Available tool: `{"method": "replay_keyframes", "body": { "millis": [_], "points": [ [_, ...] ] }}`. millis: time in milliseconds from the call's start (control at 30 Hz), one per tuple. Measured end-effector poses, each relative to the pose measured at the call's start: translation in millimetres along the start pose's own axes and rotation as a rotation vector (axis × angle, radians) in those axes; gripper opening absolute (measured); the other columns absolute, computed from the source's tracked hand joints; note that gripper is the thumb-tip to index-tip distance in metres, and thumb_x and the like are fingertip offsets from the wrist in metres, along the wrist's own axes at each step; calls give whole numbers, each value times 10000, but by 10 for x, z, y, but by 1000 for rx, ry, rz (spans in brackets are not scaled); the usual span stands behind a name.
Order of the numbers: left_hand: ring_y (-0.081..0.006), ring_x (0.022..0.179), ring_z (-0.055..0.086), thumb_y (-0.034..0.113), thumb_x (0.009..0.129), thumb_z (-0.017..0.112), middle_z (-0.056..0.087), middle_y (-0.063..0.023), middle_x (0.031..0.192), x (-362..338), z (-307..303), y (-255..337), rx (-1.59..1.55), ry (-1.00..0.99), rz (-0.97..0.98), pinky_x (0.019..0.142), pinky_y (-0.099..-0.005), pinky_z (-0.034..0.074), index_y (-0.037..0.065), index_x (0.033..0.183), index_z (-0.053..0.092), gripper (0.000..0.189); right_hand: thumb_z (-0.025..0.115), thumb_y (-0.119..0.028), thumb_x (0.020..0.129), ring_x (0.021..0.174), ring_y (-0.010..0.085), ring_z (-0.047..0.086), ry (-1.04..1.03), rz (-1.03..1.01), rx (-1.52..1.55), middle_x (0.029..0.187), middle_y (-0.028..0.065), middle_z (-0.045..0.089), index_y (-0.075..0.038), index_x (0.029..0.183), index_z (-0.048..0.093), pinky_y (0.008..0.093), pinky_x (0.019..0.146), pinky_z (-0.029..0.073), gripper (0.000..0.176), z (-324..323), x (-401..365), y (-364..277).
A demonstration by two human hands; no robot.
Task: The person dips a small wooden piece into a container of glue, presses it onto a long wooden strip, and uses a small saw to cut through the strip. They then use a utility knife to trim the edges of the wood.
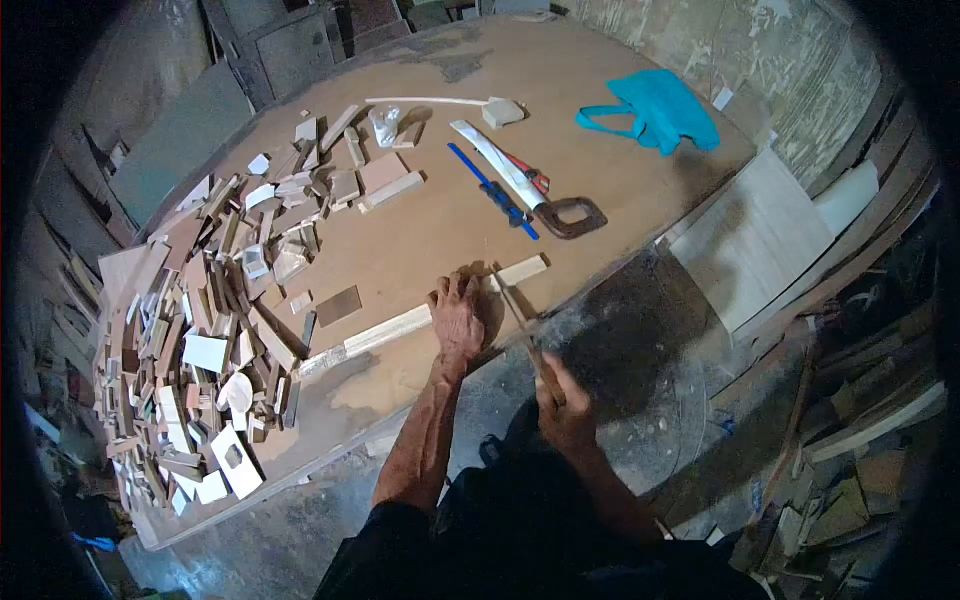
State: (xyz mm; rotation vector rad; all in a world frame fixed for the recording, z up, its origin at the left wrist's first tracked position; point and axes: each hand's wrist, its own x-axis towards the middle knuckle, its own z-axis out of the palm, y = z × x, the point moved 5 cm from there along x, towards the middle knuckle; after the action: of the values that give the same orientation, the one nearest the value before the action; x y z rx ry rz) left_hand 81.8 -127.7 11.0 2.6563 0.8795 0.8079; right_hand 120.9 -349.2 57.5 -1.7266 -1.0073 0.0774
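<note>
A long pale wooden strip point(390, 326) lies along the near edge of the table. My left hand point(458, 320) presses down on it with bent fingers gripped over the wood. In my right hand point(568, 410) is the handle of a handsaw point(514, 303), closed in the fingers. The saw's blade crosses the strip just right of my left hand, and its far end sits over the wood. A flat brown wood piece point(339, 306) rests left of the strip's middle.
Wood offcuts point(205, 300) are heaped on the left of the table point(400, 265). Farther back lie a C-clamp point(572, 218), a blue bar tool point(493, 192), a white-wrapped long piece point(498, 163) and a teal bag point(655, 112). Boards point(755, 240) lean at the right.
</note>
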Motion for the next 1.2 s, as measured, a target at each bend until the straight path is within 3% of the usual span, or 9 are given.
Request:
{"method": "replay_keyframes", "body": {
  "millis": [133, 433, 500, 567, 633, 767, 867, 1167, 1200],
  "points": [
    [-326, 1143, 457, 152, 653, 575, 511, -109, 1251, -6, -16, 10, 5, 6, 25, 923, -477, 359, 89, 1235, 610, 587, 586, -93, 916, 990, 379, 684, -175, 313, -129, 1117, 244, 662, -43, 1345, 532, 426, 781, 546, 435, 272, 391, 58],
    [-333, 1140, 457, 229, 648, 576, 510, -117, 1232, -8, -19, 2, -17, -18, 28, 895, -476, 357, 75, 1222, 609, 595, 563, -64, 898, 827, 361, 703, 7, -96, -74, 1188, 218, 637, -72, 1387, 495, 381, 710, 554, 494, 105, 204, -32],
    [-335, 1133, 460, 225, 646, 575, 510, -120, 1213, -47, -60, 27, -6, 21, 54, 887, -476, 360, 77, 1237, 603, 609, 539, -74, 924, 852, 337, 700, -145, 154, -107, 1229, 201, 625, -69, 1397, 487, 370, 711, 558, 475, 234, 361, -47],
    [-337, 1129, 462, 227, 647, 573, 511, -123, 1205, 0, -73, 12, 11, 38, 64, 880, -477, 363, 80, 1257, 595, 628, 544, -101, 946, 912, 331, 695, -159, 162, -126, 1214, 201, 637, -51, 1371, 509, 371, 748, 555, 429, 243, 384, -46],
    [-341, 1128, 464, 233, 650, 572, 511, -128, 1210, -7, -73, 28, 23, 12, 43, 875, -480, 366, 83, 1282, 586, 650, 576, -145, 963, 1008, 345, 686, -48, -50, -140, 1142, 216, 673, -20, 1309, 561, 385, 822, 544, 368, 78, -20, -12],
    [-341, 1130, 465, 223, 682, 575, 514, -129, 1213, -28, -36, 0, 12, 9, 38, 879, -482, 368, 97, 1288, 585, 619, 512, -116, 970, 950, 382, 684, -112, 18, -146, 1262, 217, 610, -60, 1387, 506, 403, 764, 567, 421, -131, -128, -181],
    [-343, 1131, 464, 230, 712, 559, 514, -132, 1215, 8, -145, 61, -32, 36, 48, 886, -481, 366, 95, 1284, 588, 588, 547, -130, 962, 1033, 389, 671, -42, 94, 1, 1235, 217, 630, -34, 1348, 537, 390, 800, 562, 398, 81, 15, 46],
    [-343, 1131, 459, 232, 698, 552, 514, -138, 1223, -27, -84, 19, -18, 5, 44, 915, -482, 353, 78, 1255, 597, 580, 604, -70, 906, 958, 392, 695, -125, 116, -43, 1080, 215, 690, -14, 1339, 525, 371, 801, 560, 444, 163, 347, -59],
    [-340, 1134, 457, 232, 696, 554, 515, -134, 1224, -31, -64, 9, -9, 2, 33, 917, -483, 353, 78, 1252, 597, 578, 600, -60, 905, 928, 403, 692, -147, 249, -42, 1050, 229, 686, -52, 1358, 518, 385, 762, 557, 460, 223, 375, -11]
  ]
}}
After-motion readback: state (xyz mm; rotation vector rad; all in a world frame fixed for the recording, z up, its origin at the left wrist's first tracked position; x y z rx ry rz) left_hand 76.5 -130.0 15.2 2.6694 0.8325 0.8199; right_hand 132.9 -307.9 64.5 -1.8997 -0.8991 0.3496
